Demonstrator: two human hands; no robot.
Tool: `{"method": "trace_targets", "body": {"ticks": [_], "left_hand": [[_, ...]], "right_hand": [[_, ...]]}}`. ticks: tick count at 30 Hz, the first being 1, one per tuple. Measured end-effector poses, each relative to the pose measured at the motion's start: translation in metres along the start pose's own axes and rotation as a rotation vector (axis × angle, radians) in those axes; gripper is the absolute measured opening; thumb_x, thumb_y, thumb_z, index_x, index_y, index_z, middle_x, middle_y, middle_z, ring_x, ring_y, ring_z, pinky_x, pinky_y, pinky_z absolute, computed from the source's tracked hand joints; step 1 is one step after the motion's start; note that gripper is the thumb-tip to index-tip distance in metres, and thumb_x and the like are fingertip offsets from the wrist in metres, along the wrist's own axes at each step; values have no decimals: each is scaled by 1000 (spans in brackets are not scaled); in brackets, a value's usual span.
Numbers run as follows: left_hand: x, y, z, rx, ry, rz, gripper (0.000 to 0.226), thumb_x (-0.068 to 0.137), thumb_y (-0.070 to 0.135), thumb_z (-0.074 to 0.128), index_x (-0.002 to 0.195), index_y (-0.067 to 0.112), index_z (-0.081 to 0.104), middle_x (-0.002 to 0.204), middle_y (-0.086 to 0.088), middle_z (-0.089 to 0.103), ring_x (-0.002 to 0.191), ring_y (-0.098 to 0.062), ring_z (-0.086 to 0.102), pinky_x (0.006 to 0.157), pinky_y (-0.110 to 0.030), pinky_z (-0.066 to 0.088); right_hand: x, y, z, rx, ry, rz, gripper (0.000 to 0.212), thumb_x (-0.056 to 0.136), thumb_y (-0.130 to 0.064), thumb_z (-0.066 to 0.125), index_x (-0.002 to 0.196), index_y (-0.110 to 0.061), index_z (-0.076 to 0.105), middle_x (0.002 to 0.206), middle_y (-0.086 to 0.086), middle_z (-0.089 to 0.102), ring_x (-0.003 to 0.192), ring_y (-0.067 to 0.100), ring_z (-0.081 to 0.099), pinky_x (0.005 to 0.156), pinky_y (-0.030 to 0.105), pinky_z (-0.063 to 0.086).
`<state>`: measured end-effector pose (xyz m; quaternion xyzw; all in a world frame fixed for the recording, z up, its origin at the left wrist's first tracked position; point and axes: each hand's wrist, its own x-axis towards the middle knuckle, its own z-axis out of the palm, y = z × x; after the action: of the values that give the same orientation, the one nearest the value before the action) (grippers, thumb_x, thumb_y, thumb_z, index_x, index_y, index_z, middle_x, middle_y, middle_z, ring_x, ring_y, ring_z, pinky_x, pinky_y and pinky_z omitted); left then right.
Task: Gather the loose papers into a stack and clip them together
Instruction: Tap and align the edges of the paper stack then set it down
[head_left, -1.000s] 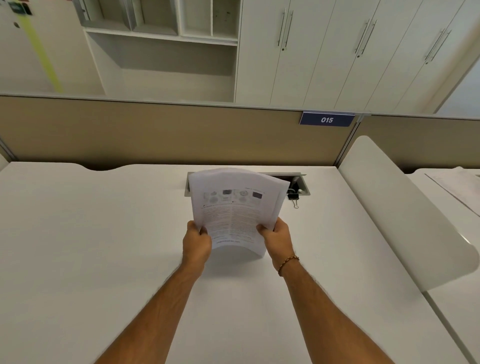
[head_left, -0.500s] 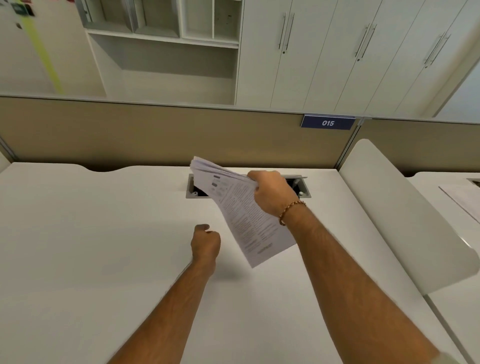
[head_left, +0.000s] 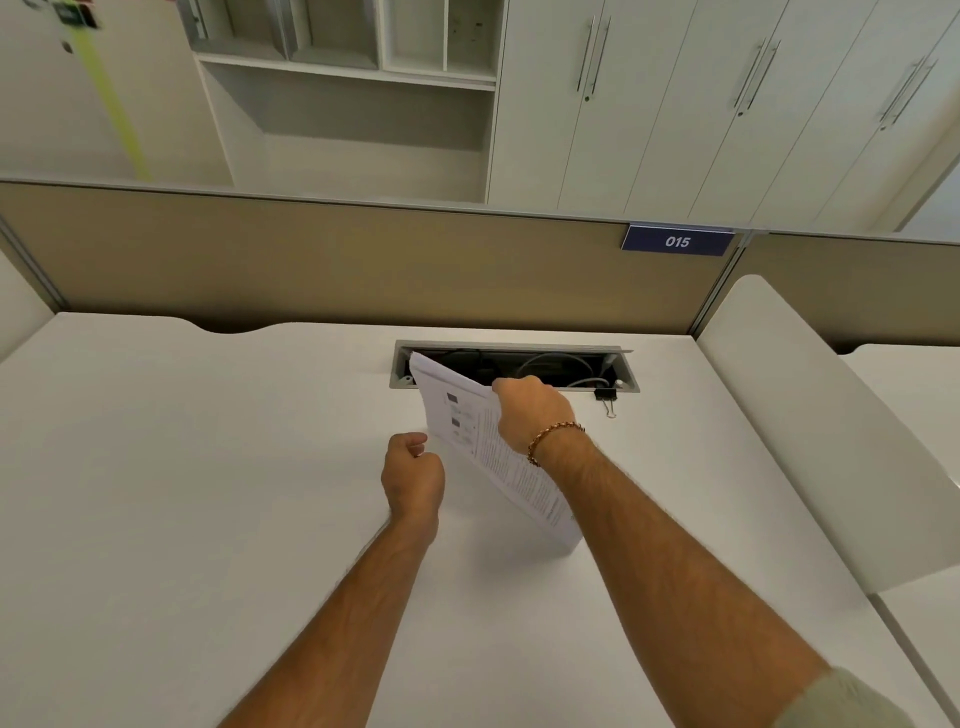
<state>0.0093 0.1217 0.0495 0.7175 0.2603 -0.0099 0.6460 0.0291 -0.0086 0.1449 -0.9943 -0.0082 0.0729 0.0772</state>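
Observation:
My right hand (head_left: 530, 413) grips a stack of printed white papers (head_left: 470, 434) by its upper edge. The stack stands tilted, with its lower corner down on the white desk (head_left: 208, 493). My left hand (head_left: 413, 480) is curled loosely just left of the papers, holding nothing, its fingers closed and close to the sheets' left edge. A black binder clip (head_left: 607, 397) lies on the desk to the right of my right hand, at the front edge of the cable slot.
An open cable slot (head_left: 545, 366) with wires sits in the desk behind the papers. A beige partition (head_left: 311, 265) with a blue "015" sign (head_left: 677, 241) backs the desk. A white curved divider (head_left: 821, 431) rises on the right.
My left hand let go of the papers and drew back into a loose fist. My right hand turned the stack edge-on and lowered it until its corner met the desk.

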Motion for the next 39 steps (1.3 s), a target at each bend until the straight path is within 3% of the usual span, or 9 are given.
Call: {"method": "trace_targets", "body": {"ticks": [9, 14, 18, 22, 24, 27, 30, 35, 39], "left_hand": [[-2, -5, -3, -2, -54, -62, 41, 91, -3, 46, 129, 12, 52, 120, -8, 57, 101, -23, 53, 80, -33, 44], [-2, -7, -5, -42, -174, -153, 60, 93, 5, 54, 150, 12, 34, 144, -13, 49, 126, -31, 50, 102, -42, 44], [4, 9, -16, -223, -188, -90, 69, 89, 1, 63, 148, 8, 30, 136, -11, 55, 110, -24, 55, 92, -36, 43], [25, 29, -34, -292, -303, 58, 36, 88, -4, 61, 122, 7, 61, 117, -9, 71, 111, -34, 65, 88, -46, 55], [24, 40, -36, -153, -278, 237, 28, 94, 0, 57, 120, 11, 61, 114, -3, 71, 107, -25, 67, 91, -44, 56], [13, 48, -29, -8, -219, 480, 26, 99, 6, 51, 121, 20, 53, 109, 5, 65, 101, -10, 64, 80, -25, 54], [6, 39, -23, 46, -152, 558, 26, 101, 7, 48, 125, 16, 48, 112, 1, 61, 100, -13, 62, 78, -19, 52], [7, 13, -17, 109, -121, 522, 20, 102, 6, 45, 121, 12, 44, 115, -5, 60, 102, -21, 62, 88, -37, 59], [6, -1, -17, 163, -142, 410, 22, 103, 7, 43, 124, 9, 44, 116, -3, 59, 103, -21, 59, 94, -39, 56]], "right_hand": [[1, 5, 1, 58, -13, 28, 29, 96, -16, 59, 125, -13, 61, 112, 12, 70, 96, 26, 69, 86, 41, 58], [0, 15, -4, 165, 88, 64, 25, 89, -1, 53, 103, -10, 71, 96, 13, 71, 91, 31, 69, 83, 43, 59], [-9, 34, -13, 638, 105, 86, 23, 85, 0, 61, 100, -12, 74, 92, 6, 73, 83, 25, 71, 68, 35, 60], [-24, 51, -5, 1117, 138, 76, 25, 83, 1, 66, 101, -14, 75, 101, 12, 76, 90, 32, 75, 80, 51, 63], [-26, 53, 8, 1243, 226, 120, 26, 82, 5, 66, 99, -13, 74, 102, 15, 75, 96, 37, 72, 86, 56, 60], [-26, 47, 30, 1313, 348, 227, 27, 84, 4, 67, 106, -12, 71, 105, 11, 74, 102, 35, 69, 91, 56, 57], [-26, 37, 47, 1368, 436, 301, 28, 86, 2, 66, 108, -14, 71, 105, 9, 74, 101, 34, 68, 91, 54, 57], [-28, 27, 67, 1310, 475, 343, 29, 90, 1, 63, 115, -11, 68, 105, 7, 71, 101, 29, 66, 90, 46, 58], [-31, 26, 77, 1281, 426, 392, 35, 90, 3, 61, 123, -10, 66, 107, 5, 69, 102, 27, 63, 95, 45, 56]]}}
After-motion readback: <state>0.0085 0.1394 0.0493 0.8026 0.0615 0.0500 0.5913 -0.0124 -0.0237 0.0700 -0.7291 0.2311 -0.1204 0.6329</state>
